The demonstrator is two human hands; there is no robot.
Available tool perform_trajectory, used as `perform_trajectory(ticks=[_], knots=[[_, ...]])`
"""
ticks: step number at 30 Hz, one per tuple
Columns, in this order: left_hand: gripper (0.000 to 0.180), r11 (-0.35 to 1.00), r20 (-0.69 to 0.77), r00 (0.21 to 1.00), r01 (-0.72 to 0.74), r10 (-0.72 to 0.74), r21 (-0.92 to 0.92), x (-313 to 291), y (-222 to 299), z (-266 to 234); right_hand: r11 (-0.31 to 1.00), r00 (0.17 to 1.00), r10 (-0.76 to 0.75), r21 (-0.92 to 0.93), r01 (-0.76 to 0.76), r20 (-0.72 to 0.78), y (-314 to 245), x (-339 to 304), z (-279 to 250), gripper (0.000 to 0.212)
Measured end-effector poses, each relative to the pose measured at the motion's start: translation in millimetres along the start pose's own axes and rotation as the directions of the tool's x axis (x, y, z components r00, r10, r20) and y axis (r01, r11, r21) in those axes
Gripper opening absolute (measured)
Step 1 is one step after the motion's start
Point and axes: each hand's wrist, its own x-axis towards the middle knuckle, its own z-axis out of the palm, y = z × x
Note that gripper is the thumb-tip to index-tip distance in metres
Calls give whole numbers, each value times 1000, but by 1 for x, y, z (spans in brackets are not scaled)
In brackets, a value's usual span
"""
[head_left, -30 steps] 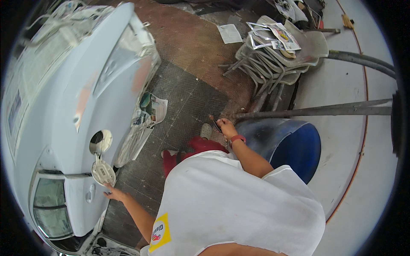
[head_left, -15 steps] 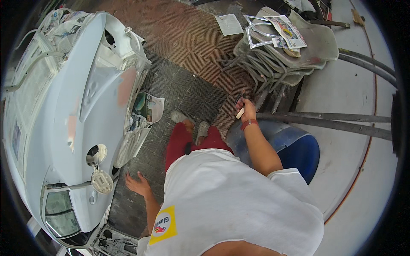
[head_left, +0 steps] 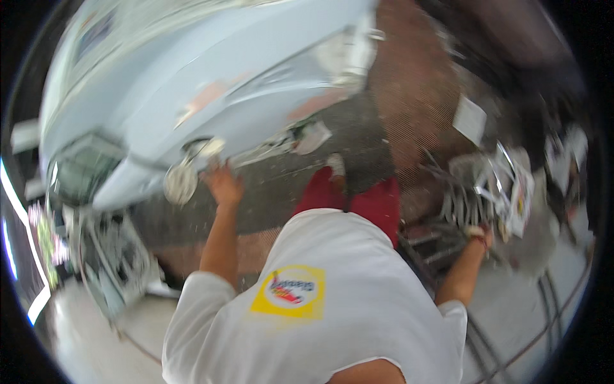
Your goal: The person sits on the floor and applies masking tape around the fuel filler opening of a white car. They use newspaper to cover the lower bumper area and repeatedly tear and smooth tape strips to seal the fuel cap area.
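Just beside our wide-spread left hand (head_left: 224, 184), at nine o'clock, hangs the round, off-white fuel flap (head_left: 181, 184), well apart from our right hand (head_left: 481, 239), whose blurred grip we cannot tell.

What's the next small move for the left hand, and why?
Probably ease the left hand slightly leftward to the edge of the round flap: the flap stands open on the car, and the spread hand is right beside it. Blur hides whether they touch.
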Motion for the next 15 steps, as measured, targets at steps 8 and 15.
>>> perform_trajectory(ticks=[8, 15], knots=[[79, 968, 27, 968, 252, -251, -13, -59, 24, -22, 973, 992, -45, -229, 18, -114, -51, 59, 19, 43], [71, 868, 215, 878, 466, -428, -174, -141, 97, -5, 960, 993, -65, -278, 34, -101, -67, 83, 37, 43]])
